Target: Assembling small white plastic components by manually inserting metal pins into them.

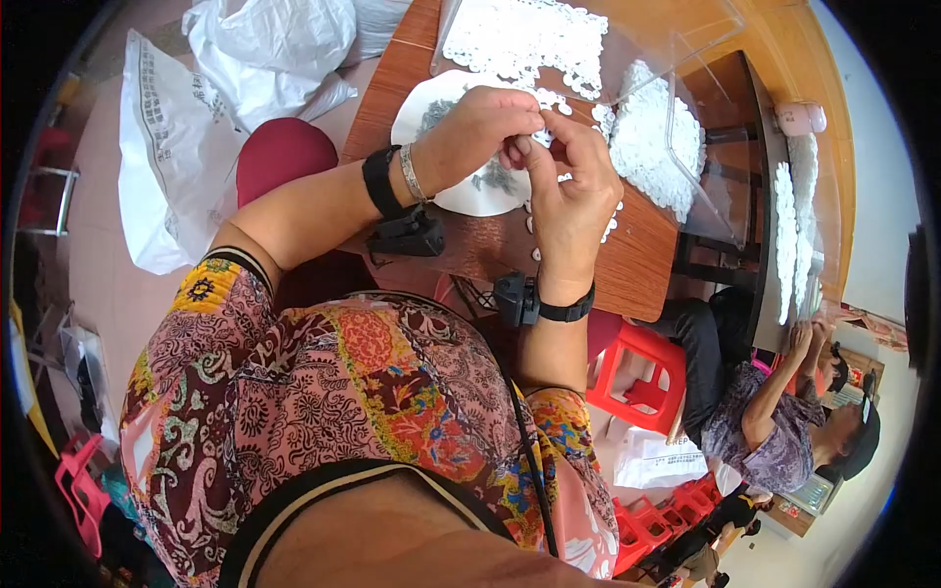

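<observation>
My left hand and my right hand meet fingertip to fingertip above the table. Thumbs and fingers of both are pinched closed; what they hold is too small and too covered to make out. Beneath my left hand lies a round white sheet or tray bearing small dark grey pieces. Several loose white ring-shaped pieces are scattered around my right hand. Two larger heaps of white rings lie beyond, one at the far side and another to the right.
The wooden table has clear upright panels on it. White sacks stand left, beside a dark red stool seat. A red plastic stool is at the right. Another person sits at the adjoining table with rows of white pieces.
</observation>
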Available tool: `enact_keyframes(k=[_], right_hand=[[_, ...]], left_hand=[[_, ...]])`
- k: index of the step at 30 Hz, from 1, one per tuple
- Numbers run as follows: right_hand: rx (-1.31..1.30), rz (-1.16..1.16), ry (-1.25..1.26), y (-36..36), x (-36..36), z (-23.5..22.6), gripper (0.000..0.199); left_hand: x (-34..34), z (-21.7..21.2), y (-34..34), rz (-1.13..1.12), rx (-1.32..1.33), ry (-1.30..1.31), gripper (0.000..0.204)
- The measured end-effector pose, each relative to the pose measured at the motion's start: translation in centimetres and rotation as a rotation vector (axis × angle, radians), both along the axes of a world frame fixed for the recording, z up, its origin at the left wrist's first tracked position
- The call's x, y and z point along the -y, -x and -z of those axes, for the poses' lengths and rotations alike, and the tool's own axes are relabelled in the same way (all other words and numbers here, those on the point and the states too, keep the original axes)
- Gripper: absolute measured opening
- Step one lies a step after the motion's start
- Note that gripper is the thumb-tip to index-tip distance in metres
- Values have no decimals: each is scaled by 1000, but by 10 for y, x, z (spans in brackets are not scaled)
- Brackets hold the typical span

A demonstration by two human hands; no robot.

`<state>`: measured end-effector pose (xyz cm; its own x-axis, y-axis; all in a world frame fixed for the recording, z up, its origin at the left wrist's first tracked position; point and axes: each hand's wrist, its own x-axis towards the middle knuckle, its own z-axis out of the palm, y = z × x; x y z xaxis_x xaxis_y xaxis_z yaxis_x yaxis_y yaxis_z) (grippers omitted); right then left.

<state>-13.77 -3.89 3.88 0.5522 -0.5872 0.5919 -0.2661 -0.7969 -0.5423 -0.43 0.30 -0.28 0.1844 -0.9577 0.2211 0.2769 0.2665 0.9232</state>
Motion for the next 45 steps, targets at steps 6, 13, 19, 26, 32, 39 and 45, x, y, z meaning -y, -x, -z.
enact_keyframes(k=[6, 13, 19, 26, 32, 39, 45], right_hand=[[-54, -12, -3, 5, 2, -9, 17], [-77, -58, 2, 7, 3, -13, 17], [-56, -81, 35, 5, 5, -12, 16], [-40, -115, 14, 9, 10, -10, 18], [-21, -50, -28, 10, 6, -13, 23], [-79, -48, 40, 11, 3, -12, 19], [-11, -62, 34, 8, 4, -5, 15]], left_hand=[[-1, -2, 2, 5, 6, -25, 26], [-7, -6, 3, 10, 13, -43, 27], [-7, -8, 2, 16, 26, -26, 26], [-5, -8, 2, 34, 50, -40, 26], [-8, -15, 2, -10, 99, -3, 25], [-10, -13, 3, -46, 178, 32, 25], [-11, -13, 3, -49, 169, 3, 25]])
